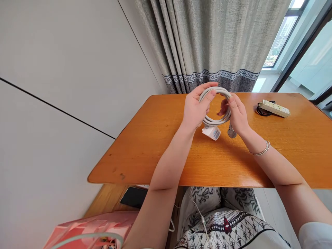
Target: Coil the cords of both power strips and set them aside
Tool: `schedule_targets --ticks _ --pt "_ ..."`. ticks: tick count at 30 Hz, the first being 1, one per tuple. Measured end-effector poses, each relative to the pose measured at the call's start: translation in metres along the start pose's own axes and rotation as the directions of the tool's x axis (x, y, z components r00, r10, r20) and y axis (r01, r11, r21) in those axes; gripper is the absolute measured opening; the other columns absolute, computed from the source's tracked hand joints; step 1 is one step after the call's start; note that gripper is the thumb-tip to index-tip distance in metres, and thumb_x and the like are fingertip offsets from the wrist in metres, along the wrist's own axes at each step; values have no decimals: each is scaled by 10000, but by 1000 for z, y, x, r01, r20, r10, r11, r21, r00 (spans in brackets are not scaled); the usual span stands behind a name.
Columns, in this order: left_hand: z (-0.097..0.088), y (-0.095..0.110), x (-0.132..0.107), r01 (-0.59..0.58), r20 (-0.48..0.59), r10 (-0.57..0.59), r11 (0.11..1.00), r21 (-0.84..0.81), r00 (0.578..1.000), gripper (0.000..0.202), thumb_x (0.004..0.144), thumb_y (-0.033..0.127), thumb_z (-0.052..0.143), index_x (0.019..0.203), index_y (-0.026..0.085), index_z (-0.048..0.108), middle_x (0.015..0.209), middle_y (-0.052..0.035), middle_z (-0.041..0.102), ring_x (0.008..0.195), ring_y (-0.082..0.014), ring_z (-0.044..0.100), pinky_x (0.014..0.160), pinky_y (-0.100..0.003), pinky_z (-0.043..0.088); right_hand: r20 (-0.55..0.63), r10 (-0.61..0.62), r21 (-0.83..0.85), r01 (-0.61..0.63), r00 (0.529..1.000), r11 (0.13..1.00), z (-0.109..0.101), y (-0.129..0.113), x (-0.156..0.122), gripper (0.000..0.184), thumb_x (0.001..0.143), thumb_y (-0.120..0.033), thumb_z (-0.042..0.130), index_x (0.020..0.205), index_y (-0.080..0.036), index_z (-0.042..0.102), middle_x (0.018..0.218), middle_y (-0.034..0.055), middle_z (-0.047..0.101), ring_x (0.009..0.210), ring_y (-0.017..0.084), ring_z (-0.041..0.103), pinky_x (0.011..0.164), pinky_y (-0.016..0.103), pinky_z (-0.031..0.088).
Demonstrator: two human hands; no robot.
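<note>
A white cable (217, 122), wound into a round coil of several loops, is held up above the wooden table. My left hand (195, 108) closes on the coil's left side, its thumb lying across the top strands. On the opposite side my right hand (238, 114) grips the loops between thumb and fingers. Below the coil hangs a white block with a printed label (212, 132), close to my left wrist. A grey-white plug (231, 132) dangles under my right hand. Part of the coil is hidden behind the fingers.
A white power strip (276, 108) with a bundled black cord (263, 111) lies at the right of the wooden table (145, 148). A grey curtain (220, 38) hangs behind. Lower left are a dark phone-like slab (133, 197) and a pink bag (90, 228).
</note>
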State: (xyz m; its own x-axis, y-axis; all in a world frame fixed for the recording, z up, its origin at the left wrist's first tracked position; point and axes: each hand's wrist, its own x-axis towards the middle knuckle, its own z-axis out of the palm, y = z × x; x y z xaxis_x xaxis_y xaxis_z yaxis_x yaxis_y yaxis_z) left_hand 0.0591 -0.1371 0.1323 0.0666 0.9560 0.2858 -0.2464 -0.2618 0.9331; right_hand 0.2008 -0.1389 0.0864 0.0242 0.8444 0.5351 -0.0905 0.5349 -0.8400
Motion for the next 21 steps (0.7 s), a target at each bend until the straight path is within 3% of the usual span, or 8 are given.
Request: schedule_targets --ticks 4,9,12,16,19,21 --pt "-1 1 2 -18 -39 18 1000 12 999 165 849 350 785 985 263 750 710 22 672 463 -57 493 417 -209 312 -18 -30 -26 29 999 999 -3 6 -1 601 861 -767 566 1266 -323 553 1023 33 640 714 141 671 611 288 549" --pt "-14 2 10 -61 -59 60 998 -20 996 175 863 379 759 1005 277 745 861 1 762 418 -34 444 379 -209 291 35 -94 -66 96 995 993 -3 23 -2 670 861 -724 609 1392 -393 369 1281 79 572 919 206 704 688 348 587" --pt "-22 -1 17 -101 -59 98 994 -51 993 229 844 438 775 994 268 746 886 -15 778 395 -27 411 349 -211 249 62 -219 -70 223 974 972 -3 39 -3 607 908 -654 597 1361 -409 277 1427 93 446 1013 221 694 753 397 598" --pt "-26 -4 22 -137 -66 133 988 -69 989 253 821 463 798 963 259 751 859 -18 779 373 -20 371 332 -216 223 129 -370 -38 377 920 925 -6 58 -3 372 986 -544 528 1225 -381 294 1482 79 353 1051 211 681 812 440 590" --pt "-26 -1 19 -128 -80 125 991 -42 989 243 837 473 782 985 283 752 812 -5 772 370 -32 351 327 -218 245 149 -354 -55 365 923 929 -7 62 -4 387 969 -561 551 1177 -360 295 1485 87 364 1039 201 659 851 459 579" --pt "-27 3 17 -126 -97 123 992 -19 988 249 848 485 767 1008 296 750 789 1 764 378 -43 361 330 -221 265 168 -266 -42 276 949 960 -6 59 -5 455 944 -601 576 1191 -353 285 1451 96 433 1013 192 646 875 460 572"
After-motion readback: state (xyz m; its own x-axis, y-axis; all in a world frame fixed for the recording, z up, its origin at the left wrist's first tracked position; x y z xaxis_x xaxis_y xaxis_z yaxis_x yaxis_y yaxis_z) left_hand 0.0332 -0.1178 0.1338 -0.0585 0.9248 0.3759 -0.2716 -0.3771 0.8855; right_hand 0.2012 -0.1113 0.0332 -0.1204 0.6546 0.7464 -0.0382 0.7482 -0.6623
